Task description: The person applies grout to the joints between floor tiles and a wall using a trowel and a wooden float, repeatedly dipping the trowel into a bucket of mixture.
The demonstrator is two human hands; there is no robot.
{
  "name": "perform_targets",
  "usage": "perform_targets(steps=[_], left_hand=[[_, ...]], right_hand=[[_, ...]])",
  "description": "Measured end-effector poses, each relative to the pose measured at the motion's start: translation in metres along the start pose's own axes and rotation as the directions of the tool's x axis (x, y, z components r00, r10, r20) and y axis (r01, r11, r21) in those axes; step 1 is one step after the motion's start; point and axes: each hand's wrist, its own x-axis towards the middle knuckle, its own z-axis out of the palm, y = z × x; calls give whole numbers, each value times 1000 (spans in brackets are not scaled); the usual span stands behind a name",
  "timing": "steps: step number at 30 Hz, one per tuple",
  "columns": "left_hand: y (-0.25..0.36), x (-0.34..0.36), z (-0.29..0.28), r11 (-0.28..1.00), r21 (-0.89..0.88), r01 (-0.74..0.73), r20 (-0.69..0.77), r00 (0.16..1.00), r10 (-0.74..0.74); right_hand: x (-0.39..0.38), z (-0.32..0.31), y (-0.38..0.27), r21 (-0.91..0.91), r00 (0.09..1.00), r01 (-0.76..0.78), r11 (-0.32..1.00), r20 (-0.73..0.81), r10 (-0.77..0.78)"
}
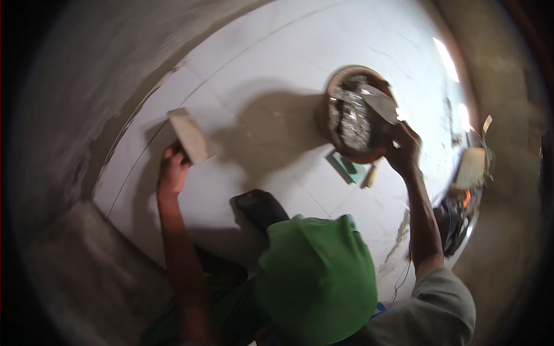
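Observation:
My left hand (174, 167) is closed on a flat, greyish-beige tile piece (191, 138), gripping it at its lower left edge and holding it tilted over the white floor. On the right, my right hand (403, 150) grips a trowel at the rim of a round, brownish bucket (339, 78). The trowel's metal blade (380, 105) lies over wet grey mortar (353, 124) inside the bucket. The trowel's handle is mostly hidden in my fist.
Beside the bucket's base lie a green block-like object (348, 168) and a small tan piece (370, 176). Tools and a dark bag (453, 222) stand along the right wall. A dark shoe (259, 207) rests on the tiled floor (271, 52). Green cloth (317, 277) fills the lower middle.

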Motion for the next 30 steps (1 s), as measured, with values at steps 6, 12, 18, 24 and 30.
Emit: perform_targets(steps=[6,12,18,24,30], left_hand=[[8,1,6,1000,30,4,100,995,-7],[-4,-13,-12,999,-44,-3,34,999,4],[-11,-26,-17,991,-129,20,41,999,-15],[0,-29,-14,970,-243,-9,42,999,20],[-12,-26,-27,965,-260,-24,42,998,37]], right_hand=[[85,-7,-76,-44,974,213,976,84,-209],[226,104,-122,-84,783,594,800,286,-552],[322,231,-135,-50,745,555,830,473,-469],[387,251,-148,-205,598,773,601,553,-580],[368,200,-139,-308,712,674,671,510,-482]])
